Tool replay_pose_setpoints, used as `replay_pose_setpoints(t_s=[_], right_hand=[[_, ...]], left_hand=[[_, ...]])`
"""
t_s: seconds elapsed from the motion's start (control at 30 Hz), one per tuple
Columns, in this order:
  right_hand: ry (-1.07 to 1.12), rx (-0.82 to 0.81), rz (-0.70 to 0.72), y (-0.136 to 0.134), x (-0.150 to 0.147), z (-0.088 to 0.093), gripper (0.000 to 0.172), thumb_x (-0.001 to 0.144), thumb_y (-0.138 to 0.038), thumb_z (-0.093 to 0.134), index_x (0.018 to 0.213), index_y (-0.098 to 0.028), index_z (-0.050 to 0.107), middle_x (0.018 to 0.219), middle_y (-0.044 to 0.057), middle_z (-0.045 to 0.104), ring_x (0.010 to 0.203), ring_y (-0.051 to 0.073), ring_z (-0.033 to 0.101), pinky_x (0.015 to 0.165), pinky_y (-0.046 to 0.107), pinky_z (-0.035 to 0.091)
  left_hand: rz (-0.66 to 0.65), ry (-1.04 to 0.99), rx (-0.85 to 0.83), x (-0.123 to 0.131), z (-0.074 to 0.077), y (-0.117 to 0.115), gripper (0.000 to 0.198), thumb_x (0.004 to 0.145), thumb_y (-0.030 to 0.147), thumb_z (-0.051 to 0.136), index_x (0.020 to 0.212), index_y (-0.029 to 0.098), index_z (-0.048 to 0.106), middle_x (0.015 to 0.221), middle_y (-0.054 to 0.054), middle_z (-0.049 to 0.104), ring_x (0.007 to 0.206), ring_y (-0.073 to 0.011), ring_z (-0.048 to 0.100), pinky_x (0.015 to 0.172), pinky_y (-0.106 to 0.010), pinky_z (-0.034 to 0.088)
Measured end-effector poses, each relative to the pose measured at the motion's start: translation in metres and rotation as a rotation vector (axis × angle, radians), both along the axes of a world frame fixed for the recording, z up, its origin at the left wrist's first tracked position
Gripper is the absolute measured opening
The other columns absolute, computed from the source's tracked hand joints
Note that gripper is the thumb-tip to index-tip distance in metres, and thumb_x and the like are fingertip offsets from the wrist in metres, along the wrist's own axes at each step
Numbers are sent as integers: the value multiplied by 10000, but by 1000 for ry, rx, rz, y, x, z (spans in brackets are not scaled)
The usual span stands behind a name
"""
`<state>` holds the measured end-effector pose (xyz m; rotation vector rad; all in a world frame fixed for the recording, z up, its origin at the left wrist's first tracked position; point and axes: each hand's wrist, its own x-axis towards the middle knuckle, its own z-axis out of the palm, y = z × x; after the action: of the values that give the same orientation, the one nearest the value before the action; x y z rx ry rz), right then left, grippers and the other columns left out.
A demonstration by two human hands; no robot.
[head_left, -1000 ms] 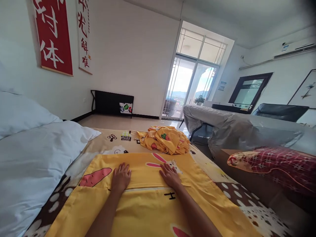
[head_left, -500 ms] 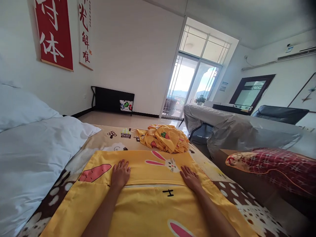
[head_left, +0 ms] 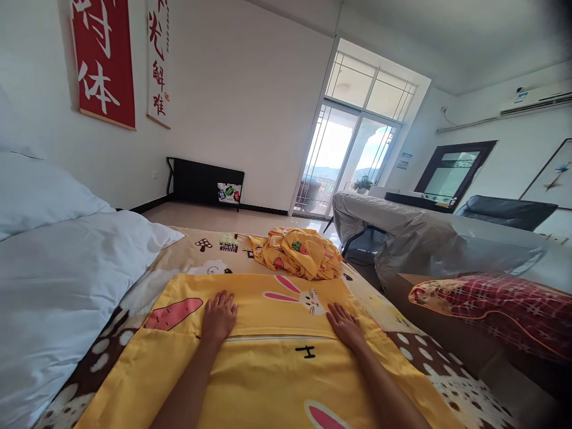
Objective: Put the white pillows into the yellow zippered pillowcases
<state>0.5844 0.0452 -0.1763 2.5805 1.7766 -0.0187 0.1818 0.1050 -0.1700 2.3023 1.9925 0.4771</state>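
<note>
Spread out before me is a yellow pillowcase (head_left: 268, 375) with a rabbit face, a pink carrot and a pale seam or zip line running across it. My left hand (head_left: 220, 316) lies flat on its upper part, just right of the carrot print. To the right, my right hand (head_left: 345, 325) also rests palm down, beside the rabbit face. Fingers of both hands are stretched out, and neither holds anything. Beyond the far edge of the pillowcase sits a crumpled bundle of matching yellow cloth (head_left: 301, 253).
A patterned blanket (head_left: 179, 253) lies beneath the yellow cloth. White pillows (head_left: 111, 256) are heaped at the left. On the right, a red plaid cushion (head_left: 500, 307) rests on a cardboard box (head_left: 429, 304). Farther back stands a plastic-covered table (head_left: 415, 229).
The view has tilted up very slightly. Both hands stay flat in the same places on the yellow pillowcase.
</note>
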Motion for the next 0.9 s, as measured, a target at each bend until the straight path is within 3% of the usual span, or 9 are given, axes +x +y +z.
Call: replay_pose_setpoints(t_s=[0.7, 0.8, 0.9], right_hand=[[20, -4, -24, -2, -1, 3, 605, 939, -509, 168, 1491, -272, 241, 1571, -33, 161, 1446, 156, 119, 1160, 395, 104], [35, -9, -32, 0, -5, 8, 593, 943, -477, 172, 1483, -252, 269, 1568, 7, 186, 1442, 181, 148, 1149, 437, 128], [54, 6, -2, 16, -28, 13, 597, 952, -453, 135, 1475, -214, 290, 1554, 71, 231, 1433, 203, 187, 1124, 465, 184]], left_hand=[[7, 49, 0, 1, 2, -2, 496, 940, 360, 286, 1386, 217, 449, 1497, -73, 373, 1381, -226, 322, 1119, -460, 232], [8, 65, 3, 2, 3, -4, 502, 942, 357, 274, 1393, 213, 442, 1499, -77, 368, 1383, -229, 317, 1120, -457, 229], [16, 87, 5, 6, 3, -3, 513, 941, 324, 260, 1406, 183, 425, 1502, -117, 352, 1385, -266, 308, 1115, -493, 213]])
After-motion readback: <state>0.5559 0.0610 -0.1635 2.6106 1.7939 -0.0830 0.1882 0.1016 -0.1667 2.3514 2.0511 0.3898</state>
